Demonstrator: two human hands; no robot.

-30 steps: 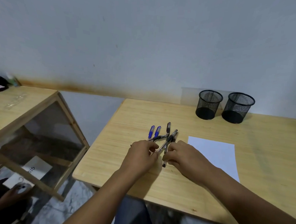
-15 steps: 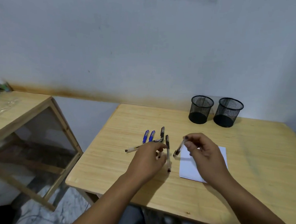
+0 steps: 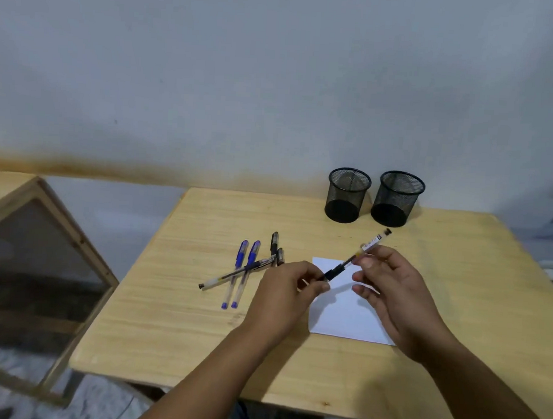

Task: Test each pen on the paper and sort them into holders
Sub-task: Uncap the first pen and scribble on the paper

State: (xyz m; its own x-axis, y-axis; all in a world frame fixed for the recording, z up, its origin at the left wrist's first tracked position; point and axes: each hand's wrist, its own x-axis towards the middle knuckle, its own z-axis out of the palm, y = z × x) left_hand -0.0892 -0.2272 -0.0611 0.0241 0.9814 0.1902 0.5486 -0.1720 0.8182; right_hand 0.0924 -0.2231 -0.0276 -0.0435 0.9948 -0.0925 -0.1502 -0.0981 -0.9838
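Observation:
A black pen is held in the air above the white paper. My right hand pinches its clear barrel, and my left hand pinches its capped lower end. On the table to the left lie two blue pens, a black pen crossing them, and two more black pens partly hidden behind my left hand. Two black mesh holders stand side by side at the table's back edge; their floors look bare.
The wooden table ends close in front of me and on the left. A second wooden table with a slanted frame stands to the left, across a gap. A plain wall rises right behind the holders.
My right hand lifted one black pen out of the pile and carried it over the paper. My left hand left the pile and took hold of that pen's lower end.

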